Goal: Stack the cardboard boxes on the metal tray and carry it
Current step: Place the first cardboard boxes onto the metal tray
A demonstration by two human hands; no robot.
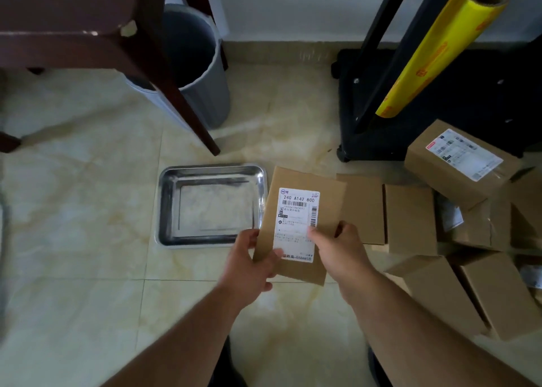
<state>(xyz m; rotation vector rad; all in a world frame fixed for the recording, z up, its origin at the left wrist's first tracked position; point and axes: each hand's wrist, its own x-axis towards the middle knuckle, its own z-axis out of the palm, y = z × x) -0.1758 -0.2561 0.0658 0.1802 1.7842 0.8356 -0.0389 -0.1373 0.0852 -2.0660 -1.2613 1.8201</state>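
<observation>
Grey bin (202,72) behind a chair leg (179,93), yellow roll (434,52) right

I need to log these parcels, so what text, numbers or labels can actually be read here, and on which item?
"240 A142 800": top line of the white label on the cardboard box that the left hand and right hand hold.
Barcode digits and small print lower on that label: too small to read.
Label on the box by the black stand: blurred.
Orange print on the yellow roll: unreadable.

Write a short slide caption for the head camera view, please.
Both hands, left hand and right hand, hold a labelled cardboard box beside the empty metal tray on the tiled floor.
</observation>
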